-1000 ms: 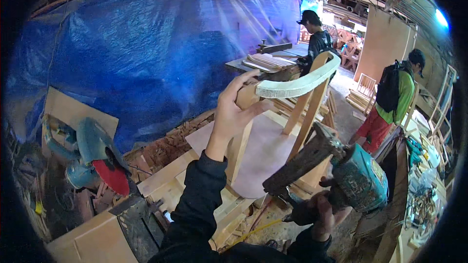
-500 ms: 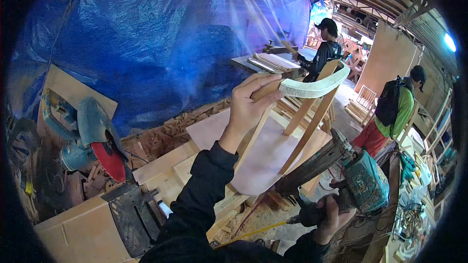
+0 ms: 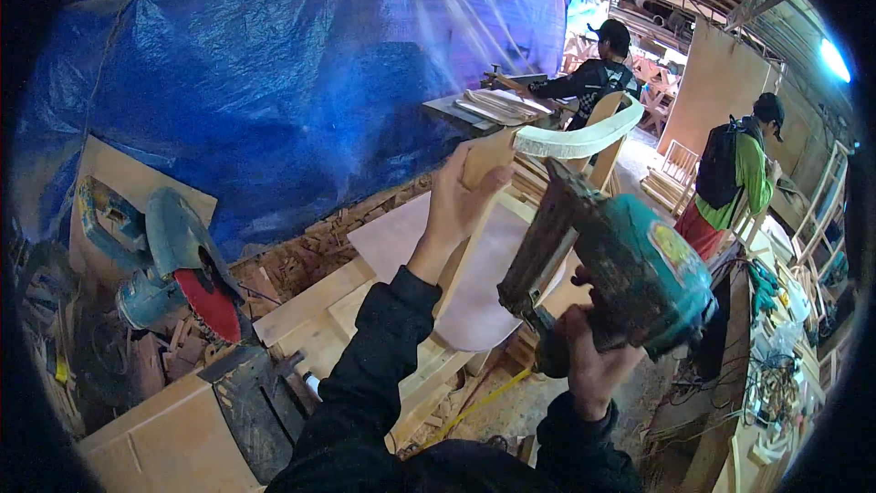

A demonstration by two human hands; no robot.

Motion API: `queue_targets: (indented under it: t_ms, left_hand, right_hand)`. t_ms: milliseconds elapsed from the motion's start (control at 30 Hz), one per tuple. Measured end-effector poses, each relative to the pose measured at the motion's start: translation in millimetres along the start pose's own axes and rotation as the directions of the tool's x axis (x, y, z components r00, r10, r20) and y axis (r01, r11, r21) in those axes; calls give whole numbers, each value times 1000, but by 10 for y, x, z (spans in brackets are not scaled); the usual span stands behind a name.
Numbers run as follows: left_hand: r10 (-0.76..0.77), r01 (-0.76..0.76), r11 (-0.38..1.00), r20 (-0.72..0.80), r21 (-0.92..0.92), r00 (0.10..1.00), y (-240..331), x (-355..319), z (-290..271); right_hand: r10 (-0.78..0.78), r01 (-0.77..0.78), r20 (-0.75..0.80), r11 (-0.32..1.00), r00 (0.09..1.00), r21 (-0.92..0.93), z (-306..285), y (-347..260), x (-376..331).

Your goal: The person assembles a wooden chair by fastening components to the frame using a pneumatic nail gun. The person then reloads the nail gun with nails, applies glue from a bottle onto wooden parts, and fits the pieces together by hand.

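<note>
Raising the nail gun [image 3: 607, 269] is the change: a second ago it hung low at 5 o'clock, now its worn nose sits just beside the wooden chair frame [image 3: 511, 219], near the back post under the curved top rail [image 3: 579, 139]. Judged: fastening is about to begin. Your right hand [image 3: 589, 361] is wrapped tight round the gun's grip. Your left hand [image 3: 456, 205], fingers closed, clamps the post at 12 o'clock. Mitre saw [image 3: 178, 265] at 9 o'clock; blue tarpaulin [image 3: 301, 64] behind.
</note>
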State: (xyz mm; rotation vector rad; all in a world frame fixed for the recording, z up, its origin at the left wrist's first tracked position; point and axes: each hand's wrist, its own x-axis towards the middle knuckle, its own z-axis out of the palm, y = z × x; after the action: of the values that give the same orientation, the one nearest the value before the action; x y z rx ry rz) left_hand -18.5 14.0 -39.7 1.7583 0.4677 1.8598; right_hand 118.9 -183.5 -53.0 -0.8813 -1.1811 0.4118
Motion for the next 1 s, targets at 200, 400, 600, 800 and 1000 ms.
queue_targets:
  t_ms: [200, 400, 600, 800, 1000]
  left_hand:
    - [-21, 33, 978, -57, 208, 998, -74, -89, 15]
    - [5, 34, 970, -162, 240, 987, -129, -80, 70]
    - [-3, 37, 984, -190, 176, 982, -215, -78, 61]
    - [-55, 92, 963, -149, 252, 987, -278, -92, 52]
    - [47, -9, 983, -201, 186, 978, -138, -67, 103]
  right_hand:
    - [84, -81, 33, 992, 996, -98, 121, 118, -11]
    - [24, -24, 4, 1000, 1000, -21, 207, 214, -32]
    - [8, -7, 17, 1000, 1000, -10, 246, 182, -24]
    - [-24, 23, -10, 996, 1000, -87, 291, 215, -35]
    - [65, -66, 23, 997, 998, 38, 234, 49, -65]
